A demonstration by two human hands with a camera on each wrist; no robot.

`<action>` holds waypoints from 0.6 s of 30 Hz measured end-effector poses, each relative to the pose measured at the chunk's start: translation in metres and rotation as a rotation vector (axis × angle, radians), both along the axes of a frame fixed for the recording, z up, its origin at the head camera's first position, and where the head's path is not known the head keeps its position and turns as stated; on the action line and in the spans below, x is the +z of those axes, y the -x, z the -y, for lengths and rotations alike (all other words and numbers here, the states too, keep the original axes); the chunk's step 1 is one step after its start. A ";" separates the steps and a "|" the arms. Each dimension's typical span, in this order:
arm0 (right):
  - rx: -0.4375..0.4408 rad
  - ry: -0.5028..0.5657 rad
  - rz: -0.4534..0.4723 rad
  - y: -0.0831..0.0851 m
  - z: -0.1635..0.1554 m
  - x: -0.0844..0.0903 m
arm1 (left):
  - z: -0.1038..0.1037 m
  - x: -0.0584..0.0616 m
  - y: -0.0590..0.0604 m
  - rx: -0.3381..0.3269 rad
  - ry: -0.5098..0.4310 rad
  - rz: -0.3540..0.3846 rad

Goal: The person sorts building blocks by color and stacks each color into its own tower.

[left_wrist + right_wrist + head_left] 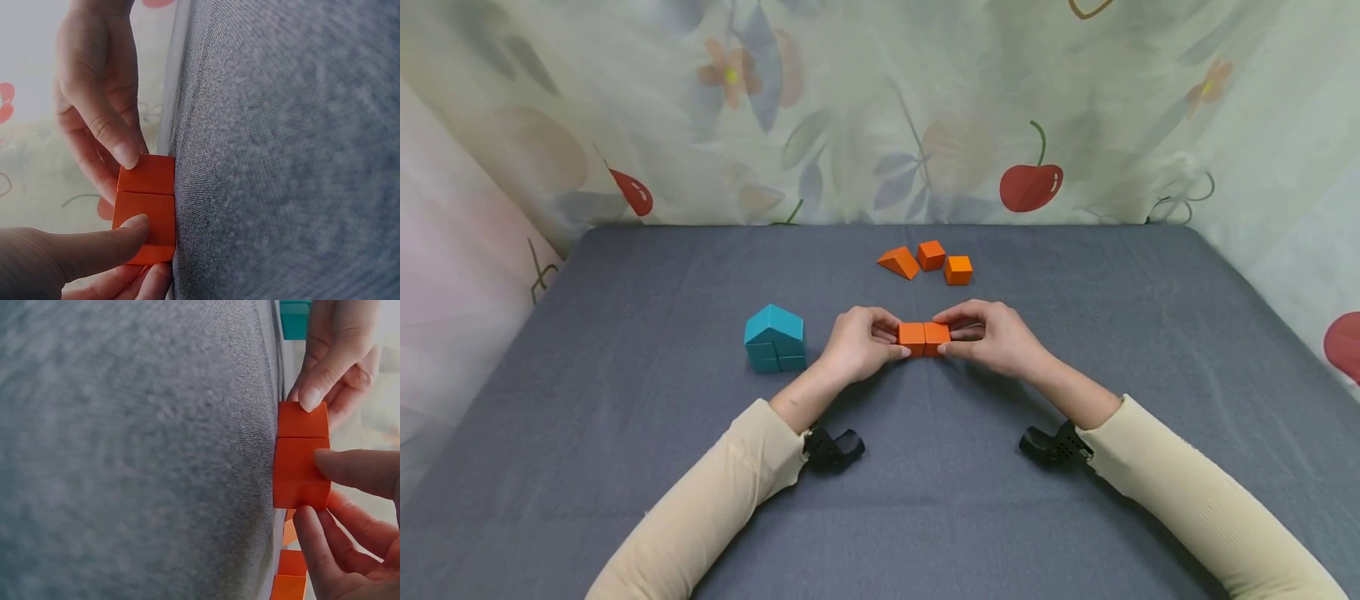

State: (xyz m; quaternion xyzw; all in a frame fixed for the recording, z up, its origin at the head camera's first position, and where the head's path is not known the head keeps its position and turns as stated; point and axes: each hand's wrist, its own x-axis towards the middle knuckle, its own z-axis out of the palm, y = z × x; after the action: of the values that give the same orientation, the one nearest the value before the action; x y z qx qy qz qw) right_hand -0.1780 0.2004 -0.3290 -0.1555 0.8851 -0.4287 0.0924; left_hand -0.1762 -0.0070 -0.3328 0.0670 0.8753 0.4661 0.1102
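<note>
**Table surface & contents**

Table (625, 467) covered w/ dark grey cloth; patterned curtain behind and at both sides.

On cloth:
- Two orange cubes (924, 338) at centre, side by side, faces touching, both sitting on cloth.
- Teal house (774, 338) just left of centre: blocks at bottom, peaked roof piece on top.
- Far group, behind centre pair, well apart from it: orange wedge (898, 262) at left, cube (931, 255) in middle, another cube (958, 270) at right. Wedge & middle cube nearly touching; right one just beside.
</note>
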 end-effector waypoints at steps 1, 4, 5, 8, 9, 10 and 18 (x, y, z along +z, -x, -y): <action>-0.001 -0.003 -0.003 0.000 0.000 0.001 | 0.000 0.000 0.000 -0.001 0.000 0.001; -0.004 -0.010 -0.022 0.001 0.001 0.004 | 0.000 0.000 0.001 -0.005 -0.001 -0.003; -0.006 -0.011 -0.030 0.002 0.001 0.005 | 0.001 0.000 0.001 -0.006 -0.002 -0.002; -0.018 -0.009 -0.045 0.005 0.001 0.008 | 0.001 0.000 0.001 -0.008 -0.001 0.000; -0.027 -0.010 -0.049 0.006 0.001 0.009 | 0.001 0.000 0.001 -0.005 0.000 0.002; -0.037 -0.012 -0.052 0.008 0.001 0.010 | 0.001 0.000 0.001 -0.003 0.001 0.004; -0.143 -0.029 -0.108 0.029 -0.003 0.010 | 0.000 0.000 0.000 0.001 0.005 0.006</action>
State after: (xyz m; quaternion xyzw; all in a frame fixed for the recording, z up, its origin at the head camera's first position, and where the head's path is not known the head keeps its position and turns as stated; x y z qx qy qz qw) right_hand -0.2073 0.2032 -0.3187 -0.1134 0.9039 -0.4121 0.0159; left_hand -0.1767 -0.0072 -0.3324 0.0651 0.8761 0.4643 0.1127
